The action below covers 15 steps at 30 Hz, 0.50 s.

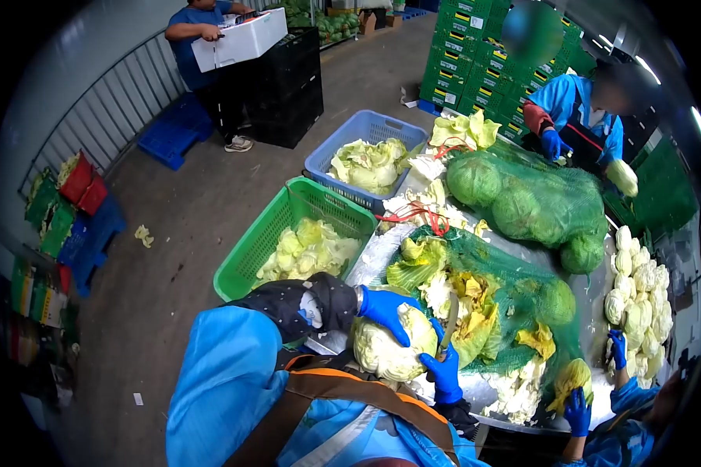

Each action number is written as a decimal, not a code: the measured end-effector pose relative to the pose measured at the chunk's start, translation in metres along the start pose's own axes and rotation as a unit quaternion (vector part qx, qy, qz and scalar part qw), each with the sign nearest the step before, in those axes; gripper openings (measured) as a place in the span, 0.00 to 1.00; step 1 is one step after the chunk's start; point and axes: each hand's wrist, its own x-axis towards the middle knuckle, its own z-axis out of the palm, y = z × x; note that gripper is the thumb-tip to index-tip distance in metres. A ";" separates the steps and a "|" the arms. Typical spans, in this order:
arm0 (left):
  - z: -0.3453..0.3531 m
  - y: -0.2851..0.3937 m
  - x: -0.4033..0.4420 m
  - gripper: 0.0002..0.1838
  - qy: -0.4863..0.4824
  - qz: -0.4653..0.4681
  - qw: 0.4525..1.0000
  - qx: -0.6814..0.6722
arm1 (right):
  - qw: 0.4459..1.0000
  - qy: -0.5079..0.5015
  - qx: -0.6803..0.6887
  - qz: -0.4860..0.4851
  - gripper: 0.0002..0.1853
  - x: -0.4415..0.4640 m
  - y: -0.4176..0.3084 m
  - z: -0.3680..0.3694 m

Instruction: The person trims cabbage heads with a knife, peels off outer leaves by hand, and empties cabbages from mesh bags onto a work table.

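A pale, trimmed cabbage [389, 346] is close in front of my body, at the near edge of the metal table. My left hand [389, 311], in a blue glove, grips it from above with the fingers curved over its top. In my blue-gloved right hand [444, 373] is a knife [450, 321], its blade pointing up and away, and the fingers on that side rest against the cabbage. Just beyond the blade lie yellowed outer leaves [475, 323] and a green net bag [514, 288] with cabbage inside.
Left of the table stand a green crate [237, 253] and a blue crate [323, 148], both holding leaves. Another net bag of cabbages [522, 202] lies farther back. Trimmed cabbages [639, 296] are piled at right. Co-workers stand across and to the right; another person carries a white box [241, 40].
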 end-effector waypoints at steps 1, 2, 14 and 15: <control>0.001 -0.008 -0.005 0.42 0.042 0.016 0.999 0.007 | 0.998 0.018 0.031 0.048 0.38 -0.007 0.004 -0.005; 0.002 -0.018 -0.009 0.41 0.083 0.033 0.996 0.014 | 0.993 0.038 0.062 0.096 0.36 -0.012 0.005 -0.010; 0.077 -0.031 -0.040 0.35 0.243 -0.133 0.822 -0.498 | 0.991 0.121 0.042 0.048 0.31 -0.004 0.014 -0.018; 0.071 -0.037 -0.045 0.36 0.209 -0.124 0.868 -0.433 | 0.993 0.110 0.030 0.026 0.33 -0.008 0.016 -0.019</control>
